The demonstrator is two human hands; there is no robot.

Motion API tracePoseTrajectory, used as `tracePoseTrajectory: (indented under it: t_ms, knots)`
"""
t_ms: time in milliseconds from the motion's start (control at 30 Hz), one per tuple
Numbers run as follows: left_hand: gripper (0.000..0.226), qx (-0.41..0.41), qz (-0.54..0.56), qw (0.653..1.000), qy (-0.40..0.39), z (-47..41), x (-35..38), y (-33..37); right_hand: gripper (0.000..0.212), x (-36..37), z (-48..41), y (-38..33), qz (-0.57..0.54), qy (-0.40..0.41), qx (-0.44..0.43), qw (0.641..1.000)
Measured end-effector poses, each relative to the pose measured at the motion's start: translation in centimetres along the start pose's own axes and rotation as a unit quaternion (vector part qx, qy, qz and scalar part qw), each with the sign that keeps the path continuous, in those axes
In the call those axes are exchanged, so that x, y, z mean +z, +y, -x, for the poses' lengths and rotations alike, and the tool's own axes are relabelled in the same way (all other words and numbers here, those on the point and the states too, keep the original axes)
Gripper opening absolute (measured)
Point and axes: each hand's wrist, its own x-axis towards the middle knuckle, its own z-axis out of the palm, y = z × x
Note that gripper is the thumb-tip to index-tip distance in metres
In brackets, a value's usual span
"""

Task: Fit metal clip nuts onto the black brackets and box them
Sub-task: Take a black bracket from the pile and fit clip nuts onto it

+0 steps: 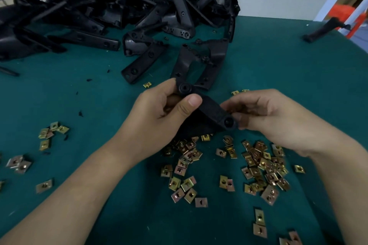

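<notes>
Green tabletop (278, 61) lies under a black bracket (207, 113) held at centre. The left hand (159, 113) curls round its 10 o'clock end, thumb on top, and the right hand (264, 113) pinches its 4 o'clock end. Both forearms converge from 6 o'clock. Clip nuts (256, 159) lie scattered at 5 o'clock, with the bracket pile (123, 10) at 11 o'clock.

Matt black plastic brackets (127, 6), brassy metal clip nuts (258, 163) — green felt-like tabletop (278, 61)

The table cover (278, 65) is dark teal; the brackets (119, 10) are plain black; the clip nuts (256, 157) are brassy yellow, some pinkish.
</notes>
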Motion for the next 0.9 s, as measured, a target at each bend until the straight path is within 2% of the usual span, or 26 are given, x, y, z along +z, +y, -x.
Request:
tracePoseTrajectory:
  t_ms: [100, 267, 433, 600, 733, 900]
  knots:
    - [0.021, -0.006, -0.014, 1.0, -0.004, 0.0, -0.1, -0.2, 0.024, 0.1, 0.1, -0.1, 0.03, 0.001, -0.007, 1.0]
    - [0.025, -0.02, -0.002, 0.999, -0.049, 0.1, 0.1, -0.2, 0.02, 0.0, 0.2, 0.0, -0.014, 0.025, -0.005, 1.0]
    - [0.031, -0.023, 0.035, 0.997, -0.068, 0.1, 0.0, 0.1, 0.027, 0.1, 0.4, -0.6, -0.174, 0.006, -0.013, 0.985]
    - [0.023, -0.038, 0.103, 0.989, -0.095, 0.2, -0.1, 0.0, 0.021, 1.2, 0.1, -1.4, -0.313, -0.014, -0.027, 0.949]
    - [0.013, -0.045, 0.156, 0.981, -0.103, 0.1, -0.1, 0.0, 0.025, 2.2, -0.1, -1.7, -0.311, 0.005, -0.009, 0.95]
    - [0.01, -0.043, 0.16, 0.981, -0.102, 0.2, 0.0, 0.2, 0.033, 2.7, -0.3, -2.1, -0.334, 0.045, 0.021, 0.941]
